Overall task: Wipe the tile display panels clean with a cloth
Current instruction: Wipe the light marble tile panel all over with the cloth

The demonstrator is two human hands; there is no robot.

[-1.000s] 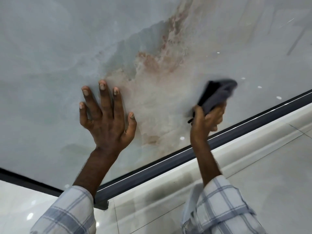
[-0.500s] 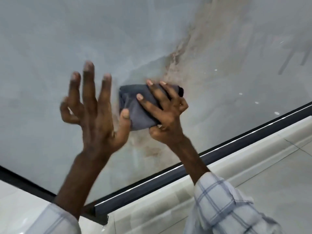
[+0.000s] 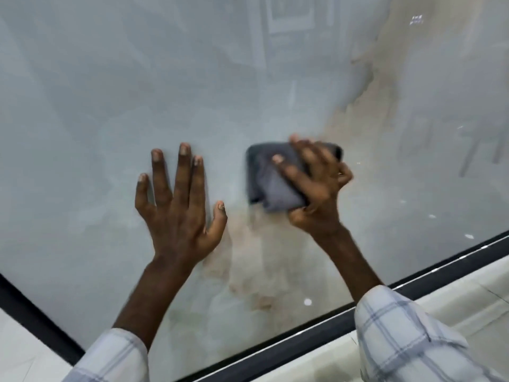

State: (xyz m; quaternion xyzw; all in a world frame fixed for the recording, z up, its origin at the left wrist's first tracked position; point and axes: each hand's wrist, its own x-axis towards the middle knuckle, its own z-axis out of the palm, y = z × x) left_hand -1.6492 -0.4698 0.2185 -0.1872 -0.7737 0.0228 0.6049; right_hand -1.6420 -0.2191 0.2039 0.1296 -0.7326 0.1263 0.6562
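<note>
Two hands are on the glossy grey tile panel (image 3: 115,86). The left hand (image 3: 179,213) lies flat, fingers straight and spread. Just beside it, the right hand (image 3: 316,186) grips a folded grey cloth (image 3: 268,186), thumb curled under, pressing it to the panel above the black frame (image 3: 316,330).

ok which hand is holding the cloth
The right hand: it grips the folded grey cloth against the tile panel. The left hand lies flat on the panel, fingers spread, holding nothing.
</note>
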